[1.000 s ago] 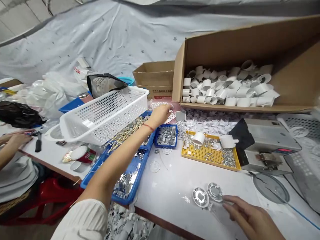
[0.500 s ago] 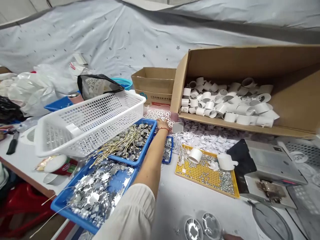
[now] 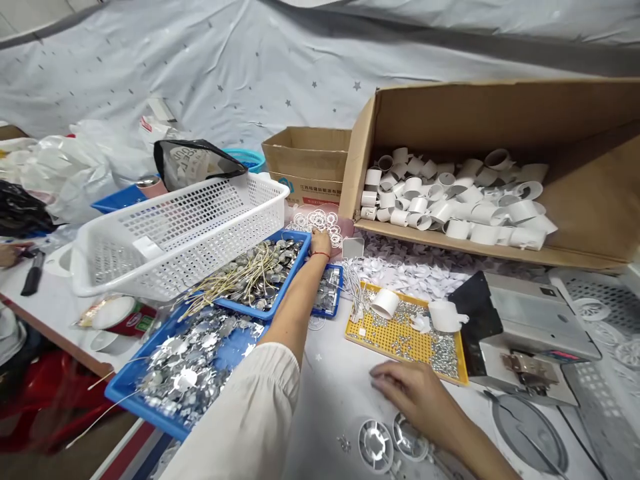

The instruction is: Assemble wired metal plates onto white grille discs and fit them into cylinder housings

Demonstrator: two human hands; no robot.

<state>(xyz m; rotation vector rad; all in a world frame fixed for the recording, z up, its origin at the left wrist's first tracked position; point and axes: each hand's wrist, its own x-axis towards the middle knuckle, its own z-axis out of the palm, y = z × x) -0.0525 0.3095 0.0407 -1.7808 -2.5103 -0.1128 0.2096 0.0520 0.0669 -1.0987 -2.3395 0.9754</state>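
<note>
My left hand (image 3: 321, 244) reaches to the white rings (image 3: 316, 219) on a pink surface at the back middle; its fingertips are among them and hard to make out. A red string circles that wrist. Over the grey table, my right hand (image 3: 413, 390) hovers with fingers loosely bent and nothing visible in them. Just below it lie two clear round frames, one (image 3: 376, 445) beside the other (image 3: 410, 437). The yellow tray (image 3: 385, 337) behind it holds small metal parts and two white cylinders. Left of my left arm are blue trays (image 3: 227, 353) of metal discs and wires.
A cardboard box (image 3: 585, 193) of white tubes stands at the back right, with a metal device (image 3: 540, 333) in front of it. A white basket (image 3: 180, 233) spans the left. Near the left edge, another person's hand (image 3: 9, 255) is by a black-handled tool (image 3: 33, 273).
My right hand has come up from the bottom edge and now shows over the table near the yellow tray. My left hand stays at the rings. The view has shifted slightly.
</note>
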